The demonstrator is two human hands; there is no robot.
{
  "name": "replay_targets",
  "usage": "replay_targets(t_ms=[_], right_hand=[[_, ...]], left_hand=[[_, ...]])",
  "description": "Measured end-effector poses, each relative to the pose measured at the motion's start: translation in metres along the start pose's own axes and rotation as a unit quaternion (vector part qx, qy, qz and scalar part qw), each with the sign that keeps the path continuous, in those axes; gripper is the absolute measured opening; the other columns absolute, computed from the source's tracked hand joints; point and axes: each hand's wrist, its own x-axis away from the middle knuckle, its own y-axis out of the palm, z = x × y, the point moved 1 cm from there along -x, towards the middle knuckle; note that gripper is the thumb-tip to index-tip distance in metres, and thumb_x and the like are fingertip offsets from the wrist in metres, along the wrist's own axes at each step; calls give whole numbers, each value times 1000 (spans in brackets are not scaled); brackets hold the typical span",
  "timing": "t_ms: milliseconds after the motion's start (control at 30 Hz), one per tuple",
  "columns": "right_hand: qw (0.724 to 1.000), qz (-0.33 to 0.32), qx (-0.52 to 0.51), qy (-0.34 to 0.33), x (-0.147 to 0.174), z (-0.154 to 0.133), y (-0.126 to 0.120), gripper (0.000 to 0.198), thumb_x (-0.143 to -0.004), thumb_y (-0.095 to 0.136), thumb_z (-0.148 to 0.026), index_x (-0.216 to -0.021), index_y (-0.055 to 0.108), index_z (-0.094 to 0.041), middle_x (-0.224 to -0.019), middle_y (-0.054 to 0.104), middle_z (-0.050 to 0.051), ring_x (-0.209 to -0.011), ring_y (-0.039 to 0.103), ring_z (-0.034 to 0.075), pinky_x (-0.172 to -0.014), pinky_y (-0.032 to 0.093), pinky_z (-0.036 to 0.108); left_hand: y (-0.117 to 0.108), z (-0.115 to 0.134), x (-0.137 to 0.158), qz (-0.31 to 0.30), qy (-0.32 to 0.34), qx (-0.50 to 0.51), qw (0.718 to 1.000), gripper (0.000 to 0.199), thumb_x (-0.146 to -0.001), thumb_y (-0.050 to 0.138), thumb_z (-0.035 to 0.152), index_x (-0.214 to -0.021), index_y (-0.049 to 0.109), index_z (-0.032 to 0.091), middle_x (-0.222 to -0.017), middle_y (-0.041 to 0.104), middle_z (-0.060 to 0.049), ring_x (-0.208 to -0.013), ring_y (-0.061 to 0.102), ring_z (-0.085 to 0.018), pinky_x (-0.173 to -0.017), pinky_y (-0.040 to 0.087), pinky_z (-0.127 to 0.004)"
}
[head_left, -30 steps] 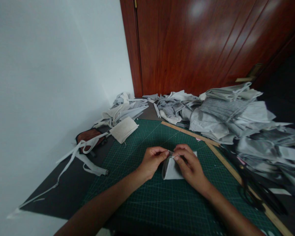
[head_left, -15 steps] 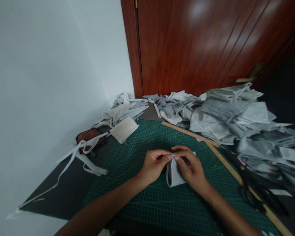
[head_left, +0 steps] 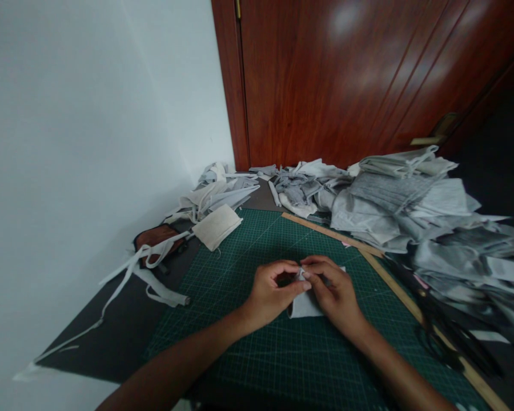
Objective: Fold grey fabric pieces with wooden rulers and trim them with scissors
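A folded piece of light grey fabric (head_left: 307,306) is held between my two hands, just over the green cutting mat (head_left: 278,359). My left hand (head_left: 276,288) pinches its upper left corner between thumb and fingers. Right against it, my right hand (head_left: 332,288) grips the same upper edge, thumb and fingertips meeting near the left ones. Much of the fabric is covered by my right hand; its lower edge shows beneath, and a small corner pokes out behind the right fingers.
Wooden rulers (head_left: 332,233) lie at an angle on the mat. Black scissors (head_left: 439,337) rest at the right, by large heaps of grey fabric (head_left: 402,200). Left are a cream cloth piece (head_left: 217,226), a brown pouch (head_left: 154,237) and white strips (head_left: 124,279). A wooden door (head_left: 325,85) stands behind.
My left thumb has moved down and right, across the fabric's corner. The fabric's open left end has folded lower and now shows less of its inside.
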Motion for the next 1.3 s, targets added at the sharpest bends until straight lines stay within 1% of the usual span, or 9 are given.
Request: replay_targets(t_ms=[267,367,467,600,733,833,1000,1100,1300], right_hand=[[999,-1,41,-1,2,3,4,9,-94,65,-22,-97,70,-30,-95,77,3,-93,70,26,-85,53,45],[996,-13,88,-23,1,2,1,14,-96,63,-26,-110,66,-30,-102,77,4,-100,71,27,-101,48,54],[984,-33,158,-77,-7,1,-12,29,-92,73,-34,-119,64,-30,-108,78,5,-102,72,29,-115,35,62],[969,-20,230,-84,-18,4,-32,65,-69,92,-47,-126,64,-30,-120,74,10,-115,66,38,-117,28,69],[991,-38,115,60,-17,15,-28,67,-68,91,-40,-126,61,-25,-124,71,13,-115,66,36,-99,51,58],[991,-12,-4,133,-13,19,-16,65,-67,91,-37,-123,59,-25,-115,71,8,-105,68,30,-93,55,49],[979,38,-109,170,-10,16,-5,67,-66,91,-35,-123,57,-28,-106,67,2,-92,66,22,-80,56,38],[974,62,-141,169,-11,12,-5,54,-73,87,-36,-116,56,-29,-88,63,-3,-77,62,18,-67,53,31],[969,92,-172,150,-14,11,-5,54,-67,93,-41,-106,58,-29,-84,62,-3,-73,59,17,-63,51,29]], left_hand=[[1,-1,2,10,43,-64,997,7,-88,77,28,-88,77,21,-94,78,-5,-87,73,-19,-82,56,-30],[1,0,1,13,49,-48,998,8,-87,76,28,-86,76,20,-93,78,-6,-88,73,-20,-82,55,-29],[-2,1,-2,15,55,-39,998,9,-88,74,27,-82,74,20,-91,77,-6,-87,72,-20,-80,55,-29],[-13,8,-11,57,80,-75,992,8,-89,67,23,-84,74,20,-91,77,-5,-85,72,-19,-78,54,-28],[-29,19,-23,76,114,-116,984,7,-88,69,24,-84,74,21,-90,78,-5,-83,72,-20,-77,53,-28],[-39,23,-31,76,131,-135,979,9,-87,69,27,-82,74,21,-88,78,-5,-83,72,-20,-77,53,-29],[-49,19,-40,94,138,-112,980,14,-87,71,34,-82,72,20,-85,76,-4,-81,70,-19,-78,52,-29],[-51,14,-43,122,92,-60,986,20,-81,76,39,-81,70,20,-83,75,-4,-77,68,-19,-73,51,-27],[-54,6,-48,128,41,-16,991,30,-74,81,46,-77,68,19,-83,74,-5,-78,66,-19,-72,50,-27]])
